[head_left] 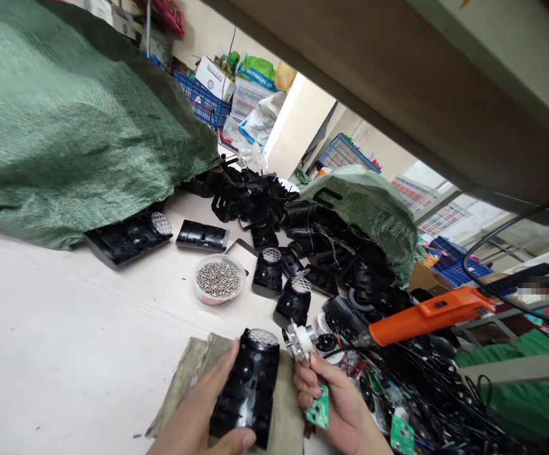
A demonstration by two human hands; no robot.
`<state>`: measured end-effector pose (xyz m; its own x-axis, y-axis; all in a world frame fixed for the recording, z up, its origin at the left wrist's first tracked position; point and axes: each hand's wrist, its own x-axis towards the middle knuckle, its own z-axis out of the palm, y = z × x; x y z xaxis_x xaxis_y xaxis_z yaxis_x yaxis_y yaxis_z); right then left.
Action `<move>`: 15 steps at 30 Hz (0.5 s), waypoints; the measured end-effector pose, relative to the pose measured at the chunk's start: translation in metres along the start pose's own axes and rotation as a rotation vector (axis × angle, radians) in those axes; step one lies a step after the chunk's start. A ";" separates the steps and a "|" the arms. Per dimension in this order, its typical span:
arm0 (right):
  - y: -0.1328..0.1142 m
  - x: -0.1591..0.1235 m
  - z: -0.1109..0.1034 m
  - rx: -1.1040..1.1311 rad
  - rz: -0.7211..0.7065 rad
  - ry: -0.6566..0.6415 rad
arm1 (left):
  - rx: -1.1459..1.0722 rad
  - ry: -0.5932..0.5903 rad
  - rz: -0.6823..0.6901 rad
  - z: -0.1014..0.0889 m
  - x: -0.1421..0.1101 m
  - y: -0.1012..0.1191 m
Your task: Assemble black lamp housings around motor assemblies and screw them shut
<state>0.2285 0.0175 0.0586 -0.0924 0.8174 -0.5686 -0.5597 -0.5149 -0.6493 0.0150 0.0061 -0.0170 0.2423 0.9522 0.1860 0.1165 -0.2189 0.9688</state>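
And here's the black shell (250, 392), front and centre over the folded cloth (179, 385); whether it's touching, I can't tell. The left hand (203, 404) is closed round it, fingers along one side, thumb across the near end, silvery mesh at the far end. Over to the right hand (345, 411), thumb and fingers pinched on the motor (301, 341), with a green board (319, 407) just beneath the fingers.

How does it handle? The shell looks like light, stiff plastic, glossy enough to slip a little; the long sides are the place to grip, keeping pressure off that mesh. The motor looks denser for its size, best taken by its solid body. The board is thin and probably delicate: edges only, no tugging at any leads.

Just beyond, a tub (200, 296) of little screws (219, 278), and off to the right the orange driver (426, 316), smooth and chunky, one for the handle.

Now the lettering! At the back, a white box (213, 81) seems to read "BLUE GIRL" above a round emblem. The label (539, 289) by the driver is blurred out, and the printed sheets (414, 193) behind are too small to read.
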 end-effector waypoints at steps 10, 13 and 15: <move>-0.002 0.001 0.000 0.003 0.015 0.014 | 0.042 -0.038 0.004 -0.002 0.000 -0.001; -0.001 0.000 0.001 -0.021 -0.001 0.039 | 0.088 -0.104 0.012 -0.008 0.003 0.000; 0.001 0.000 0.003 -0.044 -0.022 0.061 | 0.119 -0.128 0.014 -0.011 0.003 0.000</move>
<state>0.2254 0.0175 0.0598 -0.0296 0.8120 -0.5829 -0.5238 -0.5093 -0.6828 0.0054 0.0113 -0.0144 0.3644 0.9157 0.1691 0.2235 -0.2623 0.9387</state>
